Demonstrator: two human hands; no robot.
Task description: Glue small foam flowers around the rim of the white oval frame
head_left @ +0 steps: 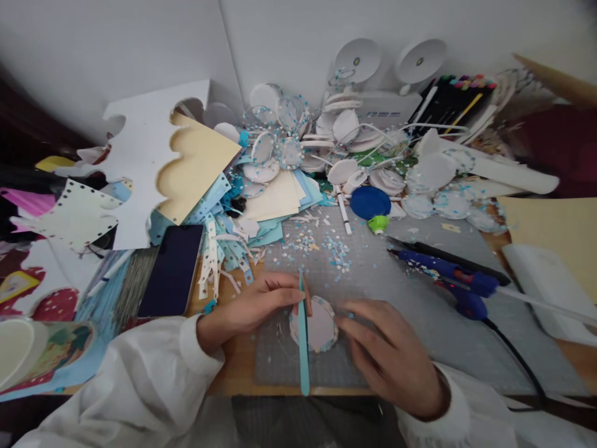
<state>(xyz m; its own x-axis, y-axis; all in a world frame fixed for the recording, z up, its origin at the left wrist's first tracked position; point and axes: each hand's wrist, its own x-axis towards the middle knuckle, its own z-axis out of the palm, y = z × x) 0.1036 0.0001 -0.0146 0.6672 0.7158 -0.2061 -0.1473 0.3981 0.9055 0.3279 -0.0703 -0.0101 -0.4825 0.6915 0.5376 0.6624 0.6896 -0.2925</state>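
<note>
Disc (323,325) at the frame's lower centre is partly hidden by tweezers (303,356) pinched in the left hand (255,303), while the right hand (394,348) is held half-curled at the disc's edge, its grip indiscernible.

We've got smooth matt tweezers (303,348) over the dull mat (373,267), a glossy phone (171,274) left of it, wood table (236,373) underneath.

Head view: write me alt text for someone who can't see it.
A person's left hand holds turquoise tweezers over a round white disc with a decorated rim, the right hand close beside it. Paper confetti and a blue glue gun lie on the gray mat; white discs and paper scraps crowd behind.
</note>
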